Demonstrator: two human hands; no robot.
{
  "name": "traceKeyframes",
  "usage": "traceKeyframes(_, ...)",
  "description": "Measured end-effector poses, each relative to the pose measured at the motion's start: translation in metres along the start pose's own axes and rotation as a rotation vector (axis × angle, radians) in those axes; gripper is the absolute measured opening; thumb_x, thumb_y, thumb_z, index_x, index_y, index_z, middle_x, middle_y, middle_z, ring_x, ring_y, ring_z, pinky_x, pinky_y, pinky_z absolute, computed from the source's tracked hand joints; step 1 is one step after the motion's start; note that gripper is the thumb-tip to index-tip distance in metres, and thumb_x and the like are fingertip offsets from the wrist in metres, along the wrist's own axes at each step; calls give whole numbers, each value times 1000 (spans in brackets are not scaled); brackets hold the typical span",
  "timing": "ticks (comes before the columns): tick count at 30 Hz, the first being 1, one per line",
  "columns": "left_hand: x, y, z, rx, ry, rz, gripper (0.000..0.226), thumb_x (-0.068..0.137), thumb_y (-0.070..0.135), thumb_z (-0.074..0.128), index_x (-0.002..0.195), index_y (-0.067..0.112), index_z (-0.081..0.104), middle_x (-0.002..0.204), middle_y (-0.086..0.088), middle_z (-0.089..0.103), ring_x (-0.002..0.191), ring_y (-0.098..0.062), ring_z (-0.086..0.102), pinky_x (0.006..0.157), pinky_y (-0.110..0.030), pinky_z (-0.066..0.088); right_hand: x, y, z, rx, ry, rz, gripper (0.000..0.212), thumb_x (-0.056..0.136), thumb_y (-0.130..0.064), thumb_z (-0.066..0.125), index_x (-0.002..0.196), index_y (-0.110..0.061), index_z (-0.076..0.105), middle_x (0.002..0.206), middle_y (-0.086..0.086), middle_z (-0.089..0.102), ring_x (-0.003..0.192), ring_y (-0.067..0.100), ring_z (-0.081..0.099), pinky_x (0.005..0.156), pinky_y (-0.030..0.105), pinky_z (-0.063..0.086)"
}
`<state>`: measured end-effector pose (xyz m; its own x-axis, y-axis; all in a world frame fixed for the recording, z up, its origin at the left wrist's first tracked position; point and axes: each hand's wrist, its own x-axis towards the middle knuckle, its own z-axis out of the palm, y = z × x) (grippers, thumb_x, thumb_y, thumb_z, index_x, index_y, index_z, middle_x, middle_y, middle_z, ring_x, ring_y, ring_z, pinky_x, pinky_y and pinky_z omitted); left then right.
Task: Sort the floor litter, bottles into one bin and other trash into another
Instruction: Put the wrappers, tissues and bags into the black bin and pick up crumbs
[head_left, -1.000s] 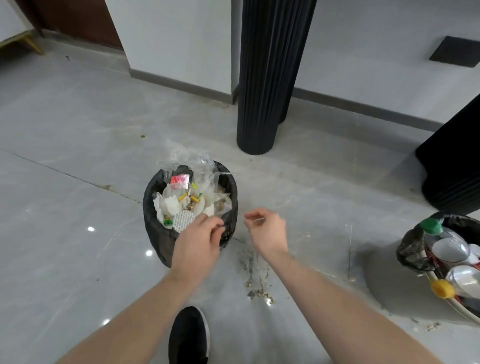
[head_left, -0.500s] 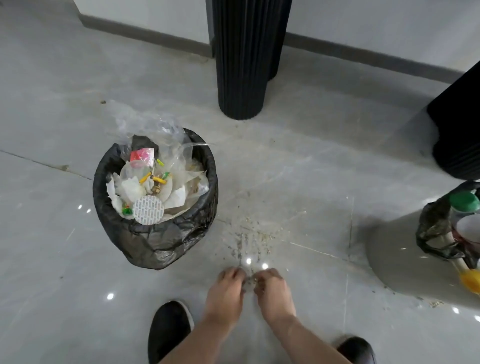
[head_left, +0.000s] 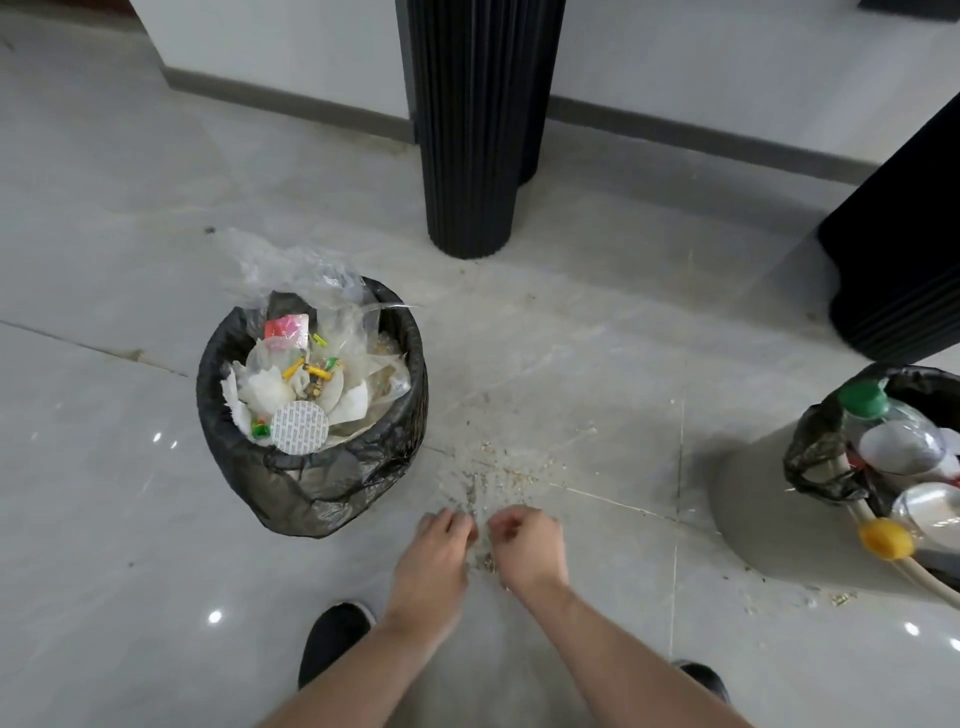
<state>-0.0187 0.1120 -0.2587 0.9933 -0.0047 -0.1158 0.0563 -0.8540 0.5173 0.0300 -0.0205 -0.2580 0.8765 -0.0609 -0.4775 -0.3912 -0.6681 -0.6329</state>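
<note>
A trash bin (head_left: 311, 483) lined with a black bag stands on the floor at left, full of wrappers, tissue and clear plastic. A second black-lined bin (head_left: 815, 457) at the right edge holds plastic bottles, one with a green cap (head_left: 863, 399), one with a yellow cap (head_left: 885, 538). Fine crumbs and scraps (head_left: 493, 473) are scattered on the tiles between the bins. My left hand (head_left: 436, 556) and my right hand (head_left: 530, 545) are low over the crumbs, side by side, fingers curled and pinched together. Whether they hold any crumbs is not visible.
A ribbed black column (head_left: 475, 124) rises behind the bins, and another black ribbed shape (head_left: 904, 249) stands at right. More crumbs (head_left: 810, 597) lie in front of the bottle bin. My black shoes (head_left: 332, 639) are planted on the glossy grey tiles below my arms.
A second ago both hands were up at the left bin's rim. They dropped to the crumb patch on the floor and now stay there, pinching, slightly farther apart.
</note>
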Motion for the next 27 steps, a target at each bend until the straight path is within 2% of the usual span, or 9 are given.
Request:
traceKeyframes(3,8,12,-60,-72,233,114,12,97,7,62,96,20,61,97,8,57,89,-14,52,73,-29,46,1,-67,-23,196,77,-86,20,84,-6,65,89,-17,80,84,-4,76,65,-7,61,64,0,44)
traceKeyframes(8,34,-3,-159,-32,555,18,8,97,8,63,100,16,65,101,6,62,93,-19,52,71,-31,46,0,-179,-39,346,139,-345,17,86,-11,65,84,-22,78,80,-9,76,74,-1,67,83,18,54)
traceKeyframes(11,45,-28,-192,43,492,-116,10,98,18,62,103,24,70,99,7,69,92,-22,58,65,-39,51,0,-216,-39,230,56,-420,23,88,-8,61,89,-23,78,84,-10,75,84,7,69,89,26,57)
traceKeyframes(14,49,-44,-213,41,430,-210,5,93,29,70,96,32,72,88,14,69,77,-16,61,59,-32,46,3,-225,-42,104,24,-417,13,84,-10,71,86,-22,76,77,-11,71,78,8,69,82,31,60)
traceKeyframes(17,47,-57,-221,91,480,-274,14,86,37,78,91,25,73,88,5,63,88,-26,63,65,-36,48,3,-220,-47,29,21,-398,13,80,-24,83,76,-23,72,70,-9,68,72,8,67,74,31,61)
traceKeyframes(20,44,-66,-215,89,505,-437,41,84,37,78,118,16,68,121,-11,57,110,-39,56,88,-49,50,3,-209,-55,-28,23,-382,15,81,-29,82,74,-23,70,71,-9,69,72,8,67,72,29,59)
traceKeyframes(22,43,-68,-211,-55,430,-637,66,86,35,75,141,10,48,144,-17,41,126,-45,44,99,-56,45,3,-196,-63,-95,19,-374,13,81,-26,78,73,-23,68,72,-10,69,74,9,67,73,30,59)
traceKeyframes(24,43,-68,-207,-208,316,-765,75,90,27,71,151,5,33,151,-22,35,131,-47,42,103,-55,42,2,-177,-72,-141,21,-353,10,81,-23,73,73,-23,67,74,-11,69,75,10,67,74,29,58)
traceKeyframes(27,43,-64,-201,-262,252,-798,73,89,10,67,152,3,30,143,-26,44,128,-45,48,102,-51,43,-1,-138,-90,-180,24,-289,2,85,-24,69,83,-24,70,83,-10,71,81,12,66,76,26,54)
